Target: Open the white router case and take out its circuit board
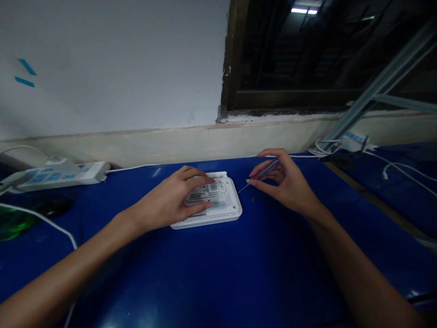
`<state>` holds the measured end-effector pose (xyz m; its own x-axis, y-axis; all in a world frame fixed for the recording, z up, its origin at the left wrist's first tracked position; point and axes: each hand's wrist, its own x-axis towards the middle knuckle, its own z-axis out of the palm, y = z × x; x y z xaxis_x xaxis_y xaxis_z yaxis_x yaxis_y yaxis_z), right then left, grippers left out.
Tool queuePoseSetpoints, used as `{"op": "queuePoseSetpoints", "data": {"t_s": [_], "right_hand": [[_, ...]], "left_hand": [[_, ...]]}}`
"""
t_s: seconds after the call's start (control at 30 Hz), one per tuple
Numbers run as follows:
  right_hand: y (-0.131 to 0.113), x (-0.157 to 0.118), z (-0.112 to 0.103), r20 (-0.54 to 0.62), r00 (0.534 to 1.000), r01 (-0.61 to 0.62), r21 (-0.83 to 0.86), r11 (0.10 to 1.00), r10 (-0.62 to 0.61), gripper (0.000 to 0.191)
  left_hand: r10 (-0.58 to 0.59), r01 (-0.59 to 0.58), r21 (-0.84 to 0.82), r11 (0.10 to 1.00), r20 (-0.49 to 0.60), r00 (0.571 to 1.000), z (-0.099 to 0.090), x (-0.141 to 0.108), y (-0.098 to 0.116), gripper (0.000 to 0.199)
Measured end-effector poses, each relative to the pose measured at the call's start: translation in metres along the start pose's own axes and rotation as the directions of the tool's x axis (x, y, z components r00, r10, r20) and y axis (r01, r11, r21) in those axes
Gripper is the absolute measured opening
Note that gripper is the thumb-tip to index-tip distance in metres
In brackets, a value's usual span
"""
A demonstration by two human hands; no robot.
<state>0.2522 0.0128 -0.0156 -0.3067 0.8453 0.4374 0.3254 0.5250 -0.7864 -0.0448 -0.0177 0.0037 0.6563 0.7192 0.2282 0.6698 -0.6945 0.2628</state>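
Observation:
A flat white device (234, 200) with rounded corners, rows of small holes and a printed label lies on the blue table (211, 273). My left hand (180, 196) rests on its left part, fingers spread over the label and thumb apart from them. To the right of the device, my right hand (282, 182) grips a screwdriver (268, 169) with a translucent purplish handle. Its thin shaft points down and left, the tip near the device's right edge. Small yellowish specks, perhaps screws (253, 199), lie on the table below the right hand.
A white power strip (99, 172) with plugs and cables stands at the left by the wall. Green and dark objects (17, 223) lie below it. Another power strip (355, 142) with white cables is at the back right, beside a slanted metal frame (378, 86).

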Motion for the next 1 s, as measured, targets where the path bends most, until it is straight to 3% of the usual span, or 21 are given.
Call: {"op": "queuePoseSetpoints", "data": {"t_s": [0.2, 0.37, 0.5, 0.83, 1.0], "right_hand": [[-0.027, 0.019, 0.049, 0.126, 0.991, 0.031, 0.107, 0.994, -0.044, 0.058], [-0.05, 0.04, 0.088, 0.333, 0.935, 0.114, 0.048, 0.992, -0.123, 0.047], [-0.062, 0.048, 0.113, 0.388, 0.905, 0.204, -0.034, 0.978, -0.175, 0.046], [-0.082, 0.048, 0.122, 0.488, 0.845, 0.301, -0.095, 0.949, -0.22, 0.043], [-0.087, 0.04, 0.133, 0.558, 0.81, 0.355, -0.22, 0.909, -0.181, 0.044]], "left_hand": [[-0.203, 0.203, 0.028, 0.979, 0.016, 0.979, -0.001, -0.069, -0.033, 0.074], [-0.274, 0.274, -0.039, 0.961, -0.007, 0.962, 0.013, -0.092, -0.043, 0.073], [-0.286, 0.284, -0.068, 0.956, -0.026, 0.958, 0.02, -0.104, -0.043, 0.068], [-0.225, 0.225, -0.025, 0.974, -0.021, 0.974, 0.02, -0.118, -0.048, 0.06], [-0.221, 0.22, -0.028, 0.975, -0.037, 0.975, 0.019, -0.118, -0.049, 0.057]]}}
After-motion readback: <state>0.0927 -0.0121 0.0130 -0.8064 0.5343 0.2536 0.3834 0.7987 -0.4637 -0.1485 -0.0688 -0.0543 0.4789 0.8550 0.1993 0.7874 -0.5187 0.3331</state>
